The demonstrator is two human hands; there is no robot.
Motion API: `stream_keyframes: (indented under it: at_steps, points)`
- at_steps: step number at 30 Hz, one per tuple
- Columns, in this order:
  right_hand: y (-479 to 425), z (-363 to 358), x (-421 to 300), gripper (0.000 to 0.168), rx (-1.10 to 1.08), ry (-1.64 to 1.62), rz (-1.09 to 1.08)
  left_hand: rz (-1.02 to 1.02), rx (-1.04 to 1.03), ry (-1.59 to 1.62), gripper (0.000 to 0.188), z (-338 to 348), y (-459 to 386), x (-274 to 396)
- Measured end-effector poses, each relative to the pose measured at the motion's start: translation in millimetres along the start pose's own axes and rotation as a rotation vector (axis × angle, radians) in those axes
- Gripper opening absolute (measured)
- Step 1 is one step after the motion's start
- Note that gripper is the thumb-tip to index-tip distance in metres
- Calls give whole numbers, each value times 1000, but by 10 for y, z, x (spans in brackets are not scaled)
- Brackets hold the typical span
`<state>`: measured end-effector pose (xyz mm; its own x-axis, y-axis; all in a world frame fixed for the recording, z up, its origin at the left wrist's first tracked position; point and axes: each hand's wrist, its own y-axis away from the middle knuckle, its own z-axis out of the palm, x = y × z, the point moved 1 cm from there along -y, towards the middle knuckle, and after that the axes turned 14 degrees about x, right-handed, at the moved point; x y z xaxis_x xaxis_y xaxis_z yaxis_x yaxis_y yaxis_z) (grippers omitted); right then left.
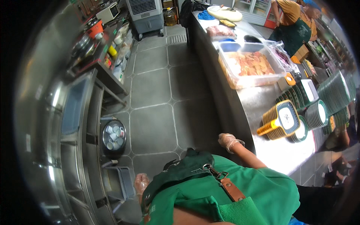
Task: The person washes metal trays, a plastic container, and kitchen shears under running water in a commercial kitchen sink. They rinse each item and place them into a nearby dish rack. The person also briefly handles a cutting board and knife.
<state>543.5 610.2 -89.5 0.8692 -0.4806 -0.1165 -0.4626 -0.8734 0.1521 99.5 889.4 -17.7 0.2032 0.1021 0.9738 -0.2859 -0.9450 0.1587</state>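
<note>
My right hand (227,141), in a clear plastic glove, hangs beside the front of a steel worktable (270,157). Its fingers look curled and no held thing shows. My left hand (141,182), gloved alike, is low at my other side, near a grey plastic bin (128,182); my apron partly covers it. On the worktable, closest to my right hand, stands a stack of yellow-rimmed square dishes (287,118). Behind it are stacks of green-rimmed plates (320,112). Farther along sits a clear plastic tub (253,80) of sliced raw meat (253,64).
A steel sink unit (81,140) runs along the left. On the floor beside it sits a metal basin (114,137) of cups. An air cooler (146,17) stands at the aisle's far end. Across the worktable is a person (295,22) in a dark apron.
</note>
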Motion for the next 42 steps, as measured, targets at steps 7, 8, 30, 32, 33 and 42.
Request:
stream_keyframes:
  at_steps: [7, 8, 30, 32, 33, 42]
  points:
    - [-1754, -1258, -186, 14, 239, -370, 141, -83, 162, -416, 16, 693, -1067, 1035]
    - [-1978, -1295, -183, 13, 259, -383, 125, -75, 134, -503, 17, 719, -1237, 1024]
    - [-5372, -1020, 1577, 13, -456, -164, 556, -40, 56, -723, 30, 2524, -6494, 1660]
    - [-5775, -868, 1792, 12, -444, -201, 556, -44, 22, -721, 31, 2858, -6880, 1795]
    - [-6046, -820, 1965, 11, -433, -209, 548, -52, 2, -689, 31, 3088, -7096, 1872]
    - [-8049, -650, 3405, 10, -492, -185, 341, 16, 23, -748, 27, 4525, -8274, 2885]
